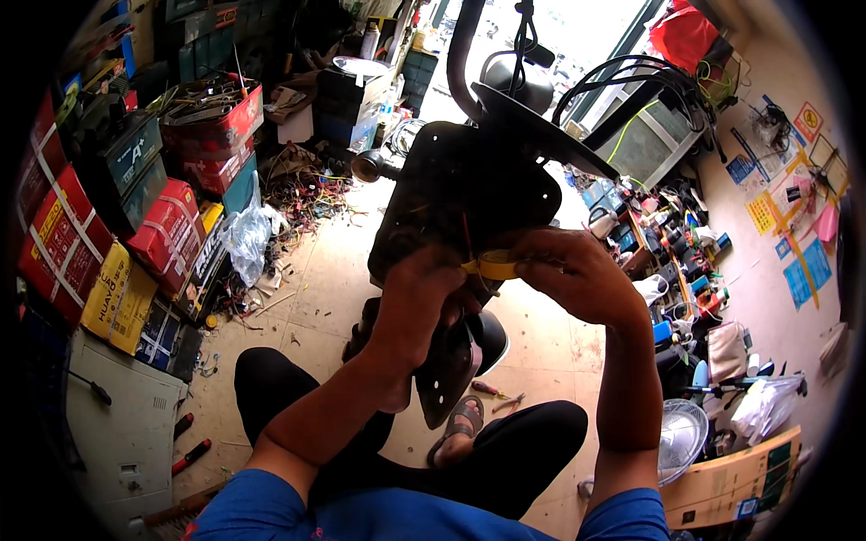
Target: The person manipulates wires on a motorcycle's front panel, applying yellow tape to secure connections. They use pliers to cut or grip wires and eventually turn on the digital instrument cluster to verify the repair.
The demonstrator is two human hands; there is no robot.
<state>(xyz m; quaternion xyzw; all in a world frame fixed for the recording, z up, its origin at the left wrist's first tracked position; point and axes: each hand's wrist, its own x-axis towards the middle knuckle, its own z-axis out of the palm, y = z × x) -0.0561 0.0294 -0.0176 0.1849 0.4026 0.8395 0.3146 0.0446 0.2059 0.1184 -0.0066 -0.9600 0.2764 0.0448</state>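
A roll of yellow tape (498, 265) is pinched between the fingers of my right hand (577, 275), edge toward me. Close beside it on the left, my left hand (419, 284) is closed at a short yellow stretch of the tape. A thin red wire (467, 236) stands up by those fingers; what else they hold is hidden. Both hands are in front of a dark vehicle body (460, 185), whose inside is deep in shadow. Under the hands hangs a dark pointed panel with holes (442, 379).
Screwdriver (487, 389) and pliers (512, 402) lie on the floor by my sandalled foot (462, 419). Boxes (167, 230) and a red tool bin (221, 122) are stacked at left, near scrap wires (311, 194). Loaded shelves (672, 261) and a fan (683, 437) line the right.
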